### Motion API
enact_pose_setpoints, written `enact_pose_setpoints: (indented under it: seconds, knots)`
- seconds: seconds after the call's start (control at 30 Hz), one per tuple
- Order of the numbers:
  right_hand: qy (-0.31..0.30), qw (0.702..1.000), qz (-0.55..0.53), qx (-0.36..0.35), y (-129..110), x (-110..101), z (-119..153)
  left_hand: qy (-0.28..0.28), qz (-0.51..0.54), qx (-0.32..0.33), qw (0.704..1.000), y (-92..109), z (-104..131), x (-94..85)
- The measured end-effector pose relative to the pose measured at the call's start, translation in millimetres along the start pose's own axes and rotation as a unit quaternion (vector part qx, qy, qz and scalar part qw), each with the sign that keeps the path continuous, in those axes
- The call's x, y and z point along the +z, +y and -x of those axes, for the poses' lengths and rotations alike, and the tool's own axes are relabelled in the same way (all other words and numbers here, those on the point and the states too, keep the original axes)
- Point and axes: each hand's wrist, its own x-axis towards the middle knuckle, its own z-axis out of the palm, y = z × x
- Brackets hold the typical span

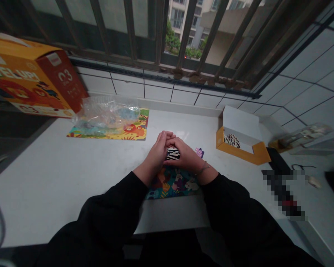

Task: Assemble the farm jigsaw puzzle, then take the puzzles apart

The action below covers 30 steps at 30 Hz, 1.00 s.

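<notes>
My left hand (155,153) and my right hand (187,154) meet over the middle of the white counter, closed around a stack of puzzle pieces (173,153). The stack shows its edges as dark and pale stripes; fingers cover its far side. Beneath my wrists lies a dark teal picture board (176,184) with rabbits and plants, its upper part hidden by my hands. Just right of my right hand is a loose purple puzzle piece (199,152).
An open yellow box (237,152) at right holds more stacked pieces (232,140). At back left, clear plastic packaging (104,113) lies on a colourful animal board (139,134), beside a large orange box (41,79). Glasses (303,167) rest far right. A barred window (180,33) stands behind the counter.
</notes>
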Motion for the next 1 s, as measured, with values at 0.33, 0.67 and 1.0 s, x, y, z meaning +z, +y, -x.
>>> enact_pose_setpoints:
  seconds: [0.33,0.67,1.0]
  knots:
    - [0.009,0.996,0.085,0.029,4.2,-10.7,7.4,0.058,-0.047,0.045,0.996,1.5,1.8,-18.0]
    - [0.186,0.974,0.095,0.091,21.6,-46.1,18.0,-0.166,-0.418,0.191,0.873,32.5,25.9,-32.4]
    - [0.133,0.949,0.086,0.273,41.6,-86.7,37.2,-0.377,-0.536,0.128,0.745,10.2,44.0,-35.6]
